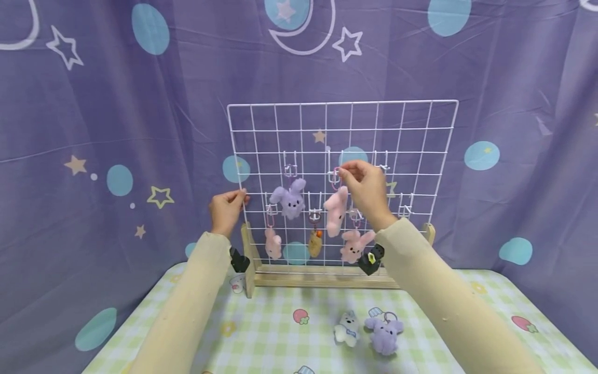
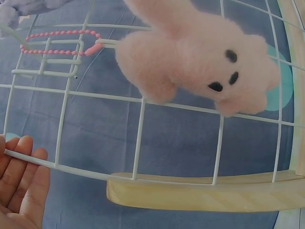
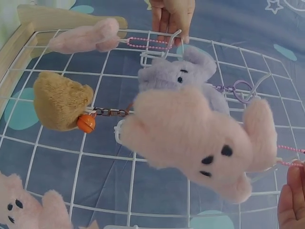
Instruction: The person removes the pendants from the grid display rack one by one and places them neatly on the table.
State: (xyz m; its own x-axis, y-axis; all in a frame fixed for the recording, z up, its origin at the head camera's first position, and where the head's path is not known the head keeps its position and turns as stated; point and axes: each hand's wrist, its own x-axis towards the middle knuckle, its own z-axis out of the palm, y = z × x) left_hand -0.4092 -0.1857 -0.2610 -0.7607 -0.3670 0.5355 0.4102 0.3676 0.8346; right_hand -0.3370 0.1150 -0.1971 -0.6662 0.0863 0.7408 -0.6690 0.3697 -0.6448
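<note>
A white wire grid rack stands upright with several plush keychains on its hooks. My left hand grips its left edge wire, fingers behind it in the left wrist view. With thumb and forefinger my right hand pinches the pink bead chain of a pink plush bunny. That chain is at a white hook in the rack's middle; the bunny hangs below, turned sideways. To its left hangs a purple plush bunny. Lower down are a brown plush with an orange bell and two pink bunnies.
A wooden stand holds the rack on a checked tablecloth. In front lie a small white plush and a purple plush keychain. More white hooks are on the right side. A purple curtain hangs behind.
</note>
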